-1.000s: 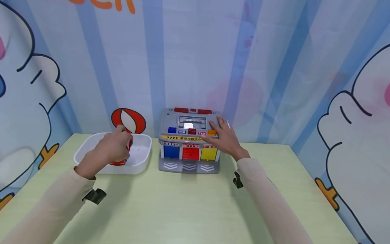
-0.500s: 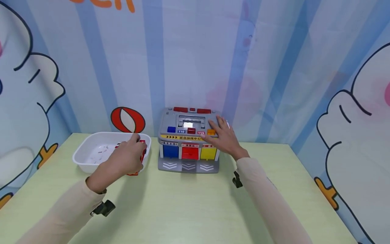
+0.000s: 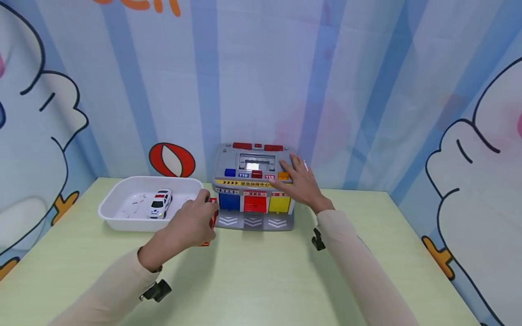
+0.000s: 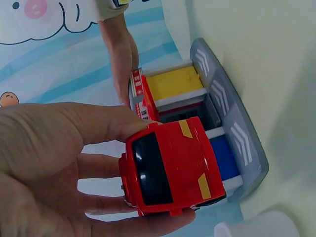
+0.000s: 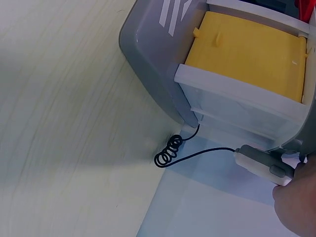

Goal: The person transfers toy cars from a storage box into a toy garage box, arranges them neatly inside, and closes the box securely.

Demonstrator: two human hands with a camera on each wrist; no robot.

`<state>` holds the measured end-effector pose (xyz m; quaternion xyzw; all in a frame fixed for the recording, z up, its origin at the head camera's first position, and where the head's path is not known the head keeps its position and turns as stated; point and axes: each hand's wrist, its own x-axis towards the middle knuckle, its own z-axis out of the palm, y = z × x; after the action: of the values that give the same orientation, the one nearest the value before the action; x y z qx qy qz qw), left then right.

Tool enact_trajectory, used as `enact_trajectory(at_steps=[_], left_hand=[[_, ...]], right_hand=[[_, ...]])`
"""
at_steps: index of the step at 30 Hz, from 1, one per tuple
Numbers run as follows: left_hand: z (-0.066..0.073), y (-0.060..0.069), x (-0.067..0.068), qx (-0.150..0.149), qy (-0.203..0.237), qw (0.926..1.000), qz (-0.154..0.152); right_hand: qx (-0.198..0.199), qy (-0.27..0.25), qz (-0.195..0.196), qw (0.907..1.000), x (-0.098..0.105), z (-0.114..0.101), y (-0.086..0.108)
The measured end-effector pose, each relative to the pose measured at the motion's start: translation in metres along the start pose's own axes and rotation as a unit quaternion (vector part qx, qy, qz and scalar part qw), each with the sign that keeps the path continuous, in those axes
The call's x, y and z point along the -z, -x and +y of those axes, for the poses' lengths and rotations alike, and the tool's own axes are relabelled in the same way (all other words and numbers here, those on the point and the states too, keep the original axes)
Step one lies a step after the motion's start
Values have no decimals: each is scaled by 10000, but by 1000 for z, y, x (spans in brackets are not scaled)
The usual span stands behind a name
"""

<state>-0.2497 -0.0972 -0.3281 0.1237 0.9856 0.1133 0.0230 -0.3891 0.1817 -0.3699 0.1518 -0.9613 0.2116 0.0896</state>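
In the head view my left hand (image 3: 190, 225) grips a red toy fire truck (image 3: 213, 213), just left of a grey toy rescue station (image 3: 256, 183). The left wrist view shows the truck's red cab (image 4: 182, 165) with a dark windshield, pinched between thumb and fingers. Beyond it the station has a yellow door (image 4: 175, 83), a blue door (image 4: 224, 157) and a dark middle bay (image 4: 190, 114) with a red flap beside it. My right hand (image 3: 301, 186) rests on the right of the station's roof, fingers extended. Only part of the right hand (image 5: 298, 197) shows in its wrist view.
On the left a white plastic tub (image 3: 118, 222) holds a white toy police car (image 3: 160, 203). A grey-and-white handset (image 5: 261, 164) on a coiled black cord (image 5: 170, 150) hangs at the station's side. A patterned curtain (image 3: 261, 81) stands behind the pale table (image 3: 265, 276).
My left hand has carried the red fire truck rightward out of the tub, towards the station. The police car in the tub has come into sight. My right hand stays on the roof.
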Motion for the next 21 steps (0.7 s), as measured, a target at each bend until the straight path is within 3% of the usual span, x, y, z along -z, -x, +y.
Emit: enact_trajectory(at_steps=[8,21], left_hand=[[15,-4,-18,-65,141,9999,-27],[30,-12,-56,-442,237,9987,86]], right_hand=[[-8,-60,58,10000,-1,1,-1],[-36,2,11,10000,-1,-1,1]])
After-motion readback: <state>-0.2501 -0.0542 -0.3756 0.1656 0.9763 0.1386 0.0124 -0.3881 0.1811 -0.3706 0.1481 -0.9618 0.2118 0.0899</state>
